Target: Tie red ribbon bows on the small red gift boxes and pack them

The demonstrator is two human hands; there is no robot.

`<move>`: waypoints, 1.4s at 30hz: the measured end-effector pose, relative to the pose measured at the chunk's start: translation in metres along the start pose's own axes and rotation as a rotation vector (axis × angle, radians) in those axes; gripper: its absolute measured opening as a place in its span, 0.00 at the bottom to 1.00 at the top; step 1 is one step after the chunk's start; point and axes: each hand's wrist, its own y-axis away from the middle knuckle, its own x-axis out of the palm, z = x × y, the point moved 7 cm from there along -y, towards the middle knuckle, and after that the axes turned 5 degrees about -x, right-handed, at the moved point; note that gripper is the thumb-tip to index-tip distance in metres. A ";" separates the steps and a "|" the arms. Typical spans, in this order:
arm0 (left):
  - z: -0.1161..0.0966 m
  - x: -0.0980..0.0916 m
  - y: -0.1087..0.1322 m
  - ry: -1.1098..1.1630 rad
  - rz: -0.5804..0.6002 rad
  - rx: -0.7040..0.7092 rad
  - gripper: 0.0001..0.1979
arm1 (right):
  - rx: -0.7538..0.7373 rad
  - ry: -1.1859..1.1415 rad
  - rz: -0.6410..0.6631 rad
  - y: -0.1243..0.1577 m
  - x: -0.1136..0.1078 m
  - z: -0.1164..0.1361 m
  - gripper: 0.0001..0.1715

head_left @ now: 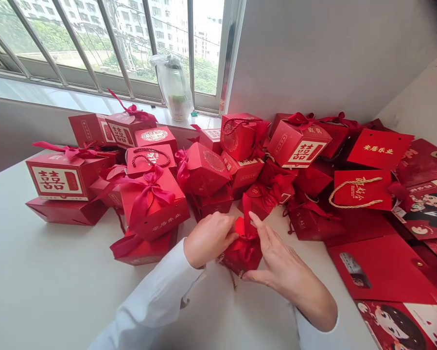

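Note:
Both my hands meet on a small red gift box (242,253) with a red ribbon, resting on the white table (43,287) in front of me. My left hand (208,239) is curled, its fingers pinching the ribbon on the box's left side. My right hand (284,267) holds the box's right side, thumb underneath and fingers pinching the ribbon at the top. A thin gold cord hangs below the box. White sleeves cover both my forearms.
A heap of several red gift boxes (150,204) with ribbons and cord handles fills the table behind. Flat red paper bags (380,267) lie at the right. A plastic-wrapped cup (175,87) stands on the window sill.

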 end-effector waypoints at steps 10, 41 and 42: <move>-0.050 0.026 0.044 -0.202 0.324 0.284 0.03 | -0.123 0.030 -0.200 -0.004 -0.024 -0.027 0.48; -0.024 -0.009 0.023 0.053 0.089 0.209 0.17 | -0.151 -0.059 -0.077 -0.009 -0.032 -0.040 0.09; -0.018 -0.014 0.020 0.064 0.036 0.173 0.17 | -0.154 -0.068 -0.076 -0.008 -0.033 -0.039 0.08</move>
